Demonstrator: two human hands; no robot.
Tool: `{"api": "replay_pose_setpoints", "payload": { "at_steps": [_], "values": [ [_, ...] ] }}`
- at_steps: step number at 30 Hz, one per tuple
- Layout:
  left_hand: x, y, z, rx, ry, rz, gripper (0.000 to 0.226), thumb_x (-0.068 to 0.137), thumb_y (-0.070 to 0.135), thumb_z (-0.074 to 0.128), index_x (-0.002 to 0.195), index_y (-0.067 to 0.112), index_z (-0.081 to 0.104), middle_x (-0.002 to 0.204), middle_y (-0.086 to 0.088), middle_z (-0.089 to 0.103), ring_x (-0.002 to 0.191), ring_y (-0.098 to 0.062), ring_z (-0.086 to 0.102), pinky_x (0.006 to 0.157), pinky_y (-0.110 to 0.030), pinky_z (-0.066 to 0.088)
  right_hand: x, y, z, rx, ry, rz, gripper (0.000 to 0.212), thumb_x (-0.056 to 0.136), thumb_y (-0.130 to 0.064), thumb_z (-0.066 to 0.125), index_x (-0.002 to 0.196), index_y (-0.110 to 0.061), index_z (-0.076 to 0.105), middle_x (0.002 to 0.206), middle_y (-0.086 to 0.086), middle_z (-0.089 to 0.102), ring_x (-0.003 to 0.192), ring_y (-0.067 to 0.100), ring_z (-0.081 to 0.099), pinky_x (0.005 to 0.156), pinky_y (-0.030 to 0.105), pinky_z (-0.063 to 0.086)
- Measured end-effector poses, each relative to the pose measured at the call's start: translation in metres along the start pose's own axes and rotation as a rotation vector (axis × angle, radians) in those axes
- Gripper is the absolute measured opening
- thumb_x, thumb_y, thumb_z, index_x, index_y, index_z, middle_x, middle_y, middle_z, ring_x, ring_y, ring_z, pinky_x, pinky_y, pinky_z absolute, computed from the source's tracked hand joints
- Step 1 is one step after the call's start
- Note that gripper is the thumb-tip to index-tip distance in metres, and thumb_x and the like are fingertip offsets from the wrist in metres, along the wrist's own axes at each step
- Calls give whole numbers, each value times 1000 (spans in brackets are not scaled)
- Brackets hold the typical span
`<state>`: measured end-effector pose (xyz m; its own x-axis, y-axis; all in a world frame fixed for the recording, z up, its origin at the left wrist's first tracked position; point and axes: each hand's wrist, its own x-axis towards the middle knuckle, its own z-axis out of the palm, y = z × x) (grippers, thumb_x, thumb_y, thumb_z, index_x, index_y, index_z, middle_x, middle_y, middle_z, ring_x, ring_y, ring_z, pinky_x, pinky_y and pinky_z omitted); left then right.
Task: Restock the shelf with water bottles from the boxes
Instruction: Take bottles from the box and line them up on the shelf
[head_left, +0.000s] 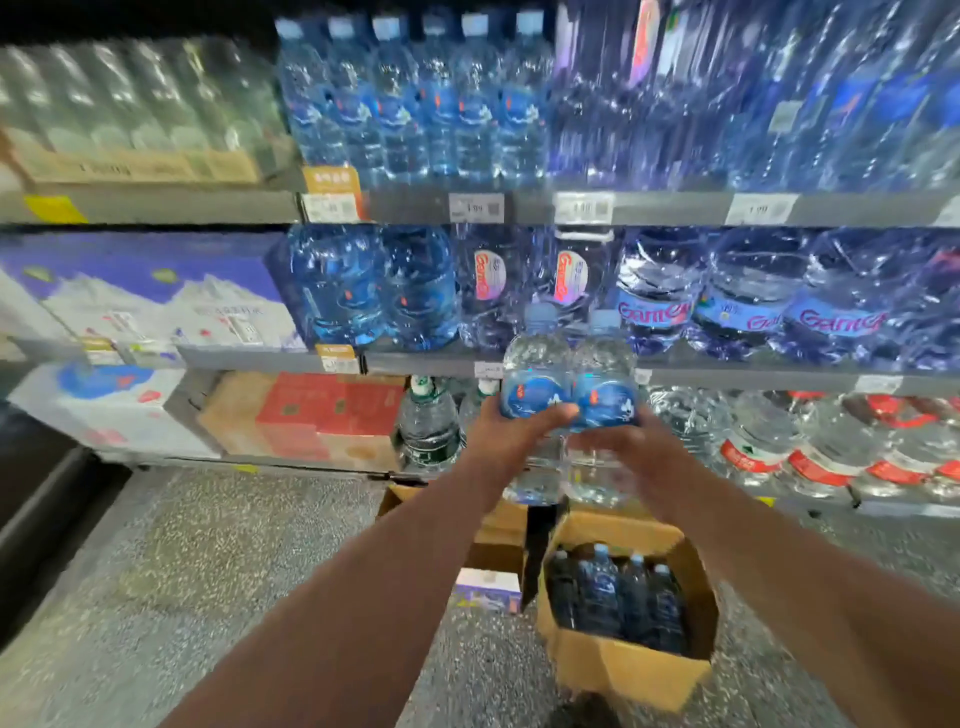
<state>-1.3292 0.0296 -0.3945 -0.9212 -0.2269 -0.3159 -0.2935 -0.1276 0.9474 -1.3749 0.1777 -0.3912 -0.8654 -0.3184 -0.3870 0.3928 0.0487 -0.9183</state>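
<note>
Restocking looks mid-way — the cardboard box on the floor below the shelving still holds several bottles, while the top shelf already carries a full-looking row of matching blue-label bottles. Both arms reach forward, raised: the left hand and right hand, close together, each clasp one of two water bottles held upright side by side — before the middle shelf's front edge.

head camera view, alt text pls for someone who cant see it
Two bare hands, left hand and right hand, hold two blue-labelled water bottles upright before stocked shop shelves. An open cardboard box of similar bottles sits on the floor below.
</note>
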Motion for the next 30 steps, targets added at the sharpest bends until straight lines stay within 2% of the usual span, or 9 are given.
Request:
{"api": "replay_pose_setpoints", "payload": {
  "at_steps": [4,7,11,14,17,20,23,26,30],
  "values": [
    [-39,79,-30,-12,35,182,78,50,39,86,117,7,62,110,-8,70,101,-23,67,89,-39,53,-42,-69,43,-21,1,-139,51,68,1,79,107,-19,54,95,-2,69,86,12,64,65,27,47],
    [-69,133,-51,-22,38,272,45,73,22,81,112,11,62,105,-3,69,95,-20,66,70,-21,51,-68,-117,71,-15,16,-217,69,61,-2,84,119,-17,50,108,4,68,96,19,64,75,32,48],
    [-99,192,-73,16,31,406,43,74,22,80,111,8,66,106,-8,71,100,-24,67,84,-33,54,-102,-174,101,-40,25,-345,73,54,-10,88,118,-16,53,107,6,69,100,24,65,84,37,51],
    [-121,228,-83,-8,33,481,28,79,12,75,106,6,66,97,-8,71,85,-20,68,73,-25,57,-121,-208,117,-53,22,-417,69,54,-7,87,114,-17,54,105,8,70,98,27,67,90,43,52],
    [-134,254,-92,-20,72,513,53,69,28,84,112,6,64,103,-9,72,92,-26,69,81,-37,57,-140,-236,133,-63,1,-473,83,43,-15,90,117,-17,52,104,7,71,97,27,68,92,47,52],
    [-144,274,-100,-25,78,537,71,55,42,87,114,10,63,106,-6,72,96,-21,69,86,-40,55,-153,-256,143,-70,-2,-523,68,57,-1,86,112,-15,49,101,3,68,92,24,67,88,41,53],
    [-149,288,-107,-22,66,574,35,76,17,78,106,3,68,95,-9,73,82,-16,71,69,-24,57,-157,-270,151,-90,-10,-539,65,60,1,85,111,-13,48,101,4,68,95,23,66,91,40,51],
    [-149,300,-112,-8,61,597,36,76,18,78,107,3,67,99,-12,73,88,-23,70,62,-18,55,-150,-281,156,-102,-9,-546,67,58,-1,86,115,-15,54,105,6,70,97,24,67,93,42,51],
    [-137,314,-115,4,54,582,26,82,13,72,105,1,68,96,-10,73,71,-7,70,51,-10,48,-132,-294,158,-115,4,-561,60,58,-3,86,104,-26,57,108,5,70,103,26,65,98,46,47]
  ]
}}
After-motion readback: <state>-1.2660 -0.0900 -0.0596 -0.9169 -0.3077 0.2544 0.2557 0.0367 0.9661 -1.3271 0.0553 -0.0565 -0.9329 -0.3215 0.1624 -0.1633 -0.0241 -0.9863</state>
